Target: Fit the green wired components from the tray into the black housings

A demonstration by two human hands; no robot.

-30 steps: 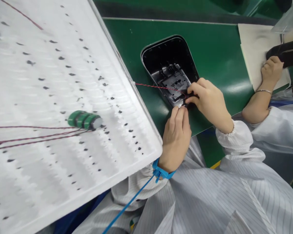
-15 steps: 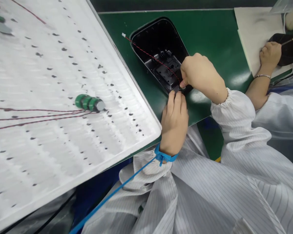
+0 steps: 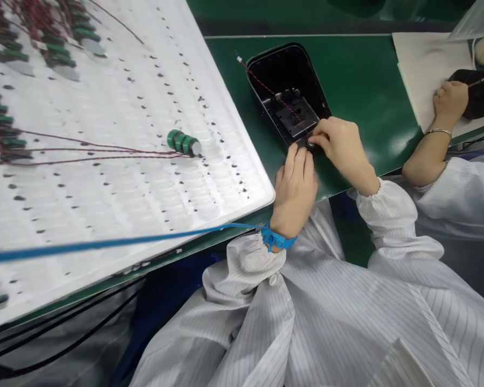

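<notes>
A black plastic housing lies open side up on the green bench. A thin red twisted wire with a white plug end runs across its inside to its near edge. My right hand is closed, pinching a small round part at that near edge where the wire ends. My left hand rests just below, fingers together and pressed against the housing's near rim. A blue wrist strap circles my left wrist.
A big white foam tray fills the left, with a green cylindrical part and red wires, more green parts at its far left. A co-worker's hand holds a black object over a white pad at right. Green bench surface between.
The view has shifted, so the tray and housing sit elsewhere in frame. My right hand has dropped lower over the housing's near edge. The blue strap cord now stretches left across the tray.
</notes>
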